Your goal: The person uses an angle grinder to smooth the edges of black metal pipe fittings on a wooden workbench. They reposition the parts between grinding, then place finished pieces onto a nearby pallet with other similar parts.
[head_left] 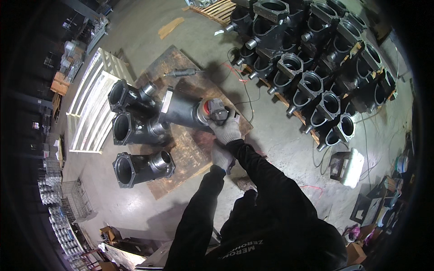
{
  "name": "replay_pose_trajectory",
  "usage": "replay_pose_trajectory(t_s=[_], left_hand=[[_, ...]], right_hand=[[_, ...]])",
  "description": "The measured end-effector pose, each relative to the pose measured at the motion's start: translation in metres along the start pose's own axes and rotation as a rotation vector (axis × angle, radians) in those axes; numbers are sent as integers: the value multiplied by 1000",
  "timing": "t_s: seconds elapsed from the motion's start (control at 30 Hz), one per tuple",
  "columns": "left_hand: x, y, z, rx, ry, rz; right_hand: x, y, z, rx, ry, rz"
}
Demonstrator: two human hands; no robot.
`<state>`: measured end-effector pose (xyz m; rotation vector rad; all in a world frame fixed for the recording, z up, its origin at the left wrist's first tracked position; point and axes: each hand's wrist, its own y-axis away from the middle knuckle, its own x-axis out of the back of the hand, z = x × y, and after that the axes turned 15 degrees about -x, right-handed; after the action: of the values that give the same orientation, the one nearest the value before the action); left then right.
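A black cast-metal pipe fitting [183,108] lies on its side on a worn wooden board. Against its right-hand end sits the red disc of an angle grinder [219,114]. My right hand [227,131], in a grey knit glove, is closed around the grinder near its head. Just below, my left hand [221,156], also gloved, is closed on the tool's lower part; its fingers are partly hidden. To the left are several similar black fittings, one [142,169] at the board's near edge. A slim dark hand tool [183,72] rests at the far side of the board.
The wooden board [196,156] lies on a concrete floor. Rows of black fittings [312,83] are stacked on a pallet at far right. A pale slatted crate [97,106] stands at left. Cables [248,92] trail over the floor. A white block [352,168] sits at right.
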<state>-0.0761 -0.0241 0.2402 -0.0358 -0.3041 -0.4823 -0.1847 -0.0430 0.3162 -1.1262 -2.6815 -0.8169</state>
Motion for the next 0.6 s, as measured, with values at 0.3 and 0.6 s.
replay_pose_trajectory(t_s=[0.3,0.6], left_hand=[[0,54,-34,43,525,191],[7,64,-23,-187,-268,13]], right_hand=[[8,46,12,-180,152,-211],[5,49,11,-52,40,-170]])
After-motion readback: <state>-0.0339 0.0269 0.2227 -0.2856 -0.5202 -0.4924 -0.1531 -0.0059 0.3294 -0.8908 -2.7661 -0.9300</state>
